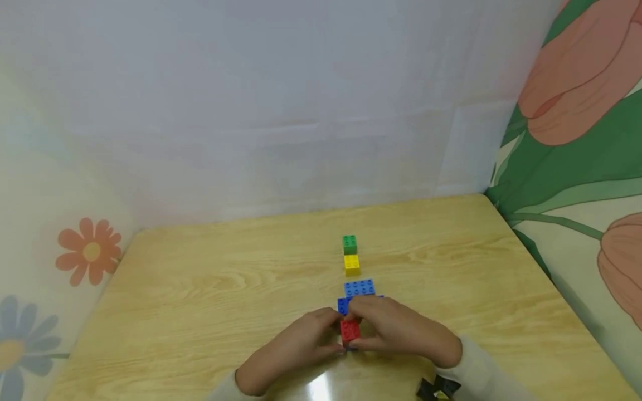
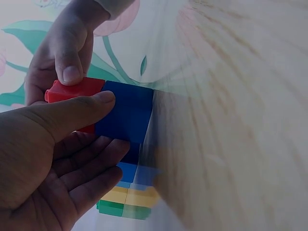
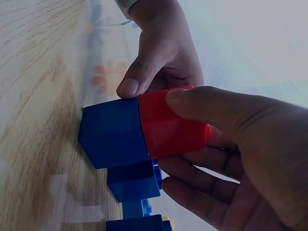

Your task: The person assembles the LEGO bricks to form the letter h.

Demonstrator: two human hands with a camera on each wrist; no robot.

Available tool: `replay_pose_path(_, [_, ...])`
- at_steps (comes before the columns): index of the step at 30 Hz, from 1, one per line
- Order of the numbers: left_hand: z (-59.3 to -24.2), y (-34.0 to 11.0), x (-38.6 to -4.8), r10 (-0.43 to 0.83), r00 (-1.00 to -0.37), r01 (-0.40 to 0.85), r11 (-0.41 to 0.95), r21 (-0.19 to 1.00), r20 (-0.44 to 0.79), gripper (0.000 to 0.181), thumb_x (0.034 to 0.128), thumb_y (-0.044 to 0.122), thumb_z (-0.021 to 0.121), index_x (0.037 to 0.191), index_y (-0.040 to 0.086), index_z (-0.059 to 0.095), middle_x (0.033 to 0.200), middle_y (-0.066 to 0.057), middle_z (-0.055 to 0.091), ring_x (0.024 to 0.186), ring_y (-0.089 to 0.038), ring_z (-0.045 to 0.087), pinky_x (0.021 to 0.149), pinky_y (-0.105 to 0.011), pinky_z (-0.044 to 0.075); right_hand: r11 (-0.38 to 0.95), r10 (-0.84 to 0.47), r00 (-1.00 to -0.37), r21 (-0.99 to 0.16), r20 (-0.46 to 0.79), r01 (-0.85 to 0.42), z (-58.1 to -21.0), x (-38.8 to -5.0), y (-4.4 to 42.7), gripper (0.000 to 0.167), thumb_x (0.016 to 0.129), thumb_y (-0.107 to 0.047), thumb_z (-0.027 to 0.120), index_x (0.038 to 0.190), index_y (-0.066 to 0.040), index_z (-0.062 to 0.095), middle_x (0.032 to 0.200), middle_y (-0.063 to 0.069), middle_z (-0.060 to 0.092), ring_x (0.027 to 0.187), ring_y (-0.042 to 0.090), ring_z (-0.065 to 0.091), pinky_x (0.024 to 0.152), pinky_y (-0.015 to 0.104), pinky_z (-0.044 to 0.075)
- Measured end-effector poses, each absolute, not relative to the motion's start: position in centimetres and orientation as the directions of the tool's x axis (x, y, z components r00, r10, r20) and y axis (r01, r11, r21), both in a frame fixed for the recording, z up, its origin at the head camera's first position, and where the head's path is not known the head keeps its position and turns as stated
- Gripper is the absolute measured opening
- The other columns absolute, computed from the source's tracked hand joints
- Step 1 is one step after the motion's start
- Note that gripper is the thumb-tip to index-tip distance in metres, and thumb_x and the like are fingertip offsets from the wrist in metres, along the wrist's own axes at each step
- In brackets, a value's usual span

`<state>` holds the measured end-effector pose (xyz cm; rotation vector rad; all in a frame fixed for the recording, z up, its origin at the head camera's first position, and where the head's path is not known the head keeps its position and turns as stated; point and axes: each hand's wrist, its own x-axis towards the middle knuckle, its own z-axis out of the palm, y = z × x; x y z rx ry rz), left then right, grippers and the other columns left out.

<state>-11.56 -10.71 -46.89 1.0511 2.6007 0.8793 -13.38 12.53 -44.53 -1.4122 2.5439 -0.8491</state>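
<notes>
Pinched by the right hand, the red brick sits atop a blue brick that the left hand holds.
Under the red brick, the blue one stands on the wooden table, left thumb pressed to its side. Just beyond the red brick lies a dark blue brick, partly hidden by the right hand; farther beyond come a light blue brick, a yellow brick and a green brick. Black pieces lie to the red brick's right, nearer the person.
</notes>
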Motion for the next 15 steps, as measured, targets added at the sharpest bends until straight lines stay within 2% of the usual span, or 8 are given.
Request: replay_pose_path(15, [-47.11, -10.64, -11.33, 0.688, -0.724, 0.586, 0.579, 0.567, 0.046, 0.046, 0.0861, 0.031, 0.076, 0.125, 0.012, 0.060, 0.111, 0.008, 0.063, 0.102, -0.007, 0.059, 0.090, -0.027, 0.049, 0.413, -0.805, -0.560, -0.496, 0.193, -0.764, -44.45, -13.03, 12.43, 0.026, 0.086, -0.036, 0.074, 0.099, -0.020, 0.059, 0.095, -0.013, 0.055, 0.084, 0.008, 0.057, 0.074, 0.015, 0.046])
